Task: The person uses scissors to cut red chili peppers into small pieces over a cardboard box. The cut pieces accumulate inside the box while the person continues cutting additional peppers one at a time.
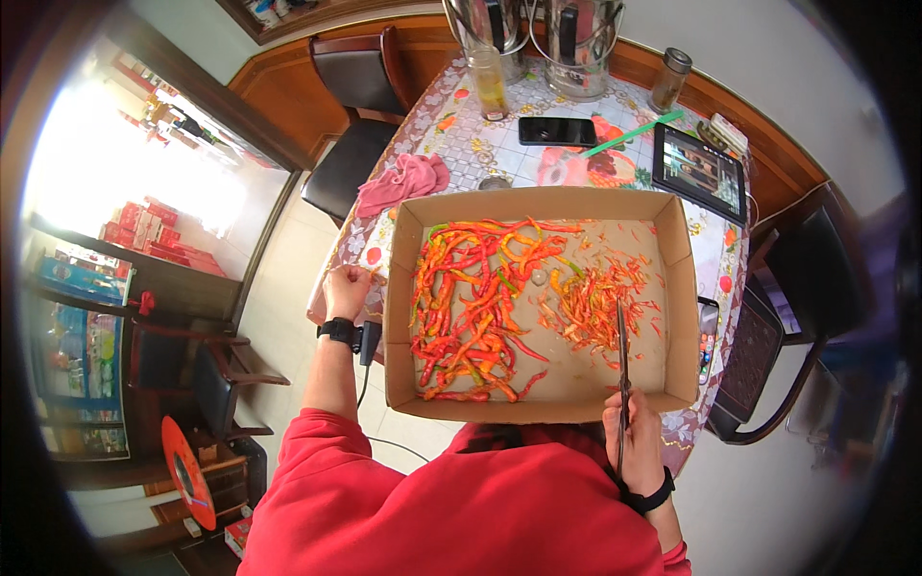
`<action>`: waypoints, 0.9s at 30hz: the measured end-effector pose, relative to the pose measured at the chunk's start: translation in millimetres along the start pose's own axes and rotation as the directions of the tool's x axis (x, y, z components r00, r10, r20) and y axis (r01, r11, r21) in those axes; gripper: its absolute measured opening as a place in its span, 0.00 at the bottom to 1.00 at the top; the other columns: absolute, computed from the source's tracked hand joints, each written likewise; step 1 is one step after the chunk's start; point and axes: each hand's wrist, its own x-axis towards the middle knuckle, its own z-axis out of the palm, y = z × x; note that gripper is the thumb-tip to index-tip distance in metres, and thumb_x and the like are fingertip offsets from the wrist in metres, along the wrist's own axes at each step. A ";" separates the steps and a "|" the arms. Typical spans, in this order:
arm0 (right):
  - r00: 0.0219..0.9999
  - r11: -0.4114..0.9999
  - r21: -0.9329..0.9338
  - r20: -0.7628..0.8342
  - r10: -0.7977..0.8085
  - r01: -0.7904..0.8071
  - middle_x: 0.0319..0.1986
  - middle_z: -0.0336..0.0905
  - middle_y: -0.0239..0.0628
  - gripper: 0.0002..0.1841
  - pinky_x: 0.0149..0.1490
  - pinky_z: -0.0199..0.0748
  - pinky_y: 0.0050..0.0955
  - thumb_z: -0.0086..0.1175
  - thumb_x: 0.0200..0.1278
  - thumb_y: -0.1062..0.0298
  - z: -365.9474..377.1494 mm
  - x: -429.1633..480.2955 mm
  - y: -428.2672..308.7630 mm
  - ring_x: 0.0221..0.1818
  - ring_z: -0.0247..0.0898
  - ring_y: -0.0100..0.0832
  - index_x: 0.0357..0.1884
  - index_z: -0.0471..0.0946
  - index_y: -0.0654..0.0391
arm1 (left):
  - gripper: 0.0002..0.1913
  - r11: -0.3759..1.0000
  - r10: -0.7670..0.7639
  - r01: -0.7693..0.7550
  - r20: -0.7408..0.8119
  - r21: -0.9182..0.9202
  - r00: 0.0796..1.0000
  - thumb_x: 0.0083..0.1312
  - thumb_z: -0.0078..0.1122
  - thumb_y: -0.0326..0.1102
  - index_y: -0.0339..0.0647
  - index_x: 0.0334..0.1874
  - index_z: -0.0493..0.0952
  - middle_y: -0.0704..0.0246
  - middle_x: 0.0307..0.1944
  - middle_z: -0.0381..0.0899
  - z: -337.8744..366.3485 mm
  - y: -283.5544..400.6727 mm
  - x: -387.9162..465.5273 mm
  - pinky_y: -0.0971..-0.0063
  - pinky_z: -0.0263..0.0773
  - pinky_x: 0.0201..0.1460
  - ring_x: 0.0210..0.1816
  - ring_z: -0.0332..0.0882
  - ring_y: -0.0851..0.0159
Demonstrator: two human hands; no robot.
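Note:
A cardboard box (539, 412) lies before me at the table's near edge. Whole red and orange chili peppers (472, 309) fill its left side, a few of them partly green. Cut chili pieces (598, 302) are heaped and scattered on its right side. My right hand (634, 432) is closed around a long, thin dark tool (623, 345), seen nearly edge-on, whose tip reaches over the cut pieces; its exact kind cannot be told. My left hand (347, 288) rests outside the box by its left wall, fingers curled; whether it holds something small is unclear.
Behind the box are a pink cloth (403, 183), a black phone (557, 131), a green stick (634, 134), a tablet (700, 173), a jar with yellowish contents (489, 86), a lidded glass jar (670, 81) and metal pails (578, 50). Another phone (708, 338) lies by the box's right wall.

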 end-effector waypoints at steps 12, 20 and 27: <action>0.995 0.927 0.360 0.034 0.097 -0.103 0.14 0.61 0.22 0.25 0.25 0.56 0.19 0.40 0.76 0.47 -9.5 -6.4 15.2 0.18 0.58 0.16 0.35 0.74 0.62 | 0.09 0.950 0.240 -0.223 0.054 -0.217 0.969 0.65 0.62 0.30 0.33 0.45 0.82 0.67 0.32 0.84 -32.1 173.9 -27.2 0.79 0.75 0.37 0.32 0.80 0.75; 0.990 0.857 0.497 0.071 0.118 -0.138 0.18 0.63 0.23 0.25 0.28 0.62 0.20 0.40 0.75 0.46 -12.3 -7.6 -1.3 0.21 0.61 0.18 0.42 0.73 0.63 | 0.13 0.788 0.531 -0.564 0.735 -0.245 0.423 0.63 0.62 0.31 0.32 0.48 0.79 0.58 0.37 0.85 29.5 270.7 -73.0 0.70 0.78 0.45 0.40 0.85 0.61; 0.994 0.833 0.543 0.033 0.109 -0.109 0.19 0.64 0.25 0.27 0.26 0.61 0.19 0.37 0.76 0.45 -13.9 -9.6 7.9 0.20 0.62 0.18 0.46 0.72 0.65 | 0.18 0.565 0.659 -0.792 0.704 -0.231 0.264 0.56 0.54 0.24 0.34 0.50 0.77 0.54 0.43 0.80 124.1 269.3 -84.6 0.58 0.73 0.52 0.49 0.78 0.48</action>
